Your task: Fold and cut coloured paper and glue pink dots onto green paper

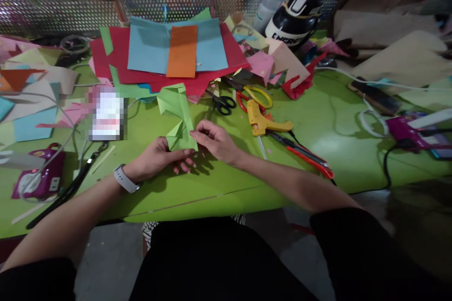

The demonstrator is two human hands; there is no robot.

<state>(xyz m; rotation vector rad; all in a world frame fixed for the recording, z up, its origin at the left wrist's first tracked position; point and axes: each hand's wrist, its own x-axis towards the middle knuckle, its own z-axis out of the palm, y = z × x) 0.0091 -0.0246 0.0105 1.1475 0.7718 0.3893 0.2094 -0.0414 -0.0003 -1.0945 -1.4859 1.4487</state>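
A folded piece of light green paper is held up over the green table. My left hand grips its lower edge, thumb on top and the other fingers underneath. At the paper's right edge, my right hand pinches it between thumb and index finger. Creases and a pointed flap show on the paper's lower left, and its upper part bends to the left. Black-handled scissors lie just beyond my right hand. To the right of it rests a yellow glue gun.
Red, blue and orange paper sheets are stacked at the back. A phone lies on the left, near a purple power strip. A red-and-black cutter sits on the right. A black-and-white bottle stands behind paper scraps.
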